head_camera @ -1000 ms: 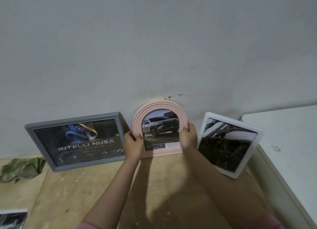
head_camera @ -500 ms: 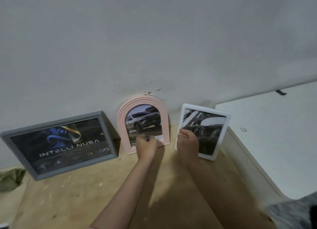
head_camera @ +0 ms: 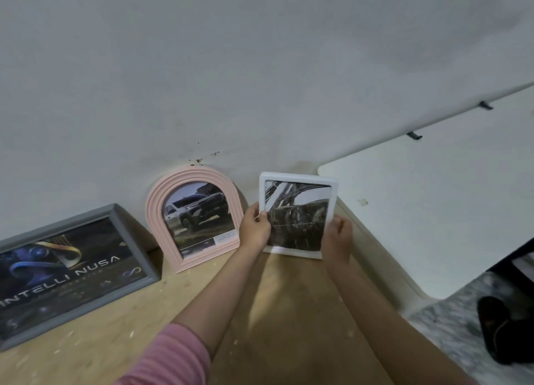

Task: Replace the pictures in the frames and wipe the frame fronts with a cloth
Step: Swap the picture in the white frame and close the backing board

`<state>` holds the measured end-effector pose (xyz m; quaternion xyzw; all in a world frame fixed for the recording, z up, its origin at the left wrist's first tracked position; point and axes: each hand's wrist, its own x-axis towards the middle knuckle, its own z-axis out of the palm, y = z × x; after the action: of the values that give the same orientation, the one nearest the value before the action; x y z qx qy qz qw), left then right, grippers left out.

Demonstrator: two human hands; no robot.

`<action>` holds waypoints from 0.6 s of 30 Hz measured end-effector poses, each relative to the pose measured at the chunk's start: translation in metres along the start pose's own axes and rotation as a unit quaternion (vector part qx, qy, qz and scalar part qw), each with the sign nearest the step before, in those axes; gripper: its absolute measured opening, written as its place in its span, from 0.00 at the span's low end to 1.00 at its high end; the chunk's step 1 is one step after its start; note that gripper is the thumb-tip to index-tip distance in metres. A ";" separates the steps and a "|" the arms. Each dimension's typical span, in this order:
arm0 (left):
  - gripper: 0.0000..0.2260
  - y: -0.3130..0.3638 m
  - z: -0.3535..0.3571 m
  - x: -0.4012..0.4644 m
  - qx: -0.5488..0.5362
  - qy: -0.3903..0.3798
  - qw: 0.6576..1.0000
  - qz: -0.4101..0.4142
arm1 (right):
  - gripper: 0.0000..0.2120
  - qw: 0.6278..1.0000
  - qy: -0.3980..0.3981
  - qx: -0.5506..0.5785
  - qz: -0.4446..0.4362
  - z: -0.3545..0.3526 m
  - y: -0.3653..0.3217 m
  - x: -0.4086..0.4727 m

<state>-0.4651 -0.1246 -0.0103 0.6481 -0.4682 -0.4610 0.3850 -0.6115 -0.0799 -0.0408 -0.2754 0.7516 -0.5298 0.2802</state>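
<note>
Three picture frames stand on a wooden tabletop (head_camera: 289, 312) against the wall. A white rectangular frame (head_camera: 297, 179) with a dark picture is at the right. My left hand (head_camera: 255, 228) grips its left edge and my right hand (head_camera: 336, 237) grips its lower right edge. To the left of it leans a pink arched frame (head_camera: 190, 176) holding a truck picture. Further left a grey frame (head_camera: 121, 223) shows a dark "INTELLI NUSA" poster. No cloth is in view.
A white table (head_camera: 433, 197) adjoins the wooden top on the right, close behind the white frame. Below it lies patterned floor with a dark slipper (head_camera: 497, 327). The grey-white wall (head_camera: 260, 67) rises directly behind the frames.
Both hands left the pink arched frame and moved right onto the white frame, which now stands more upright. The view swung right, so the green cloth at the far left dropped out.
</note>
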 end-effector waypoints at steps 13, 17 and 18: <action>0.12 0.000 -0.005 -0.010 -0.007 0.056 0.998 0.032 | 0.14 0.997 -0.040 -0.013 -0.065 -0.009 0.002 0.006; 0.11 0.001 -0.023 -0.032 -0.020 0.037 0.998 0.054 | 0.13 0.992 -0.030 0.007 -0.118 -0.020 -0.004 -0.019; 0.10 0.001 -0.029 -0.039 -0.026 0.033 0.998 0.055 | 0.13 0.990 -0.030 0.018 -0.133 -0.023 -0.005 -0.027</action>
<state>-0.4430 -0.0851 0.0082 0.6262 -0.4779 -0.4294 0.4417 -0.6088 -0.0472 -0.0261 -0.3836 0.6900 -0.5674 0.2342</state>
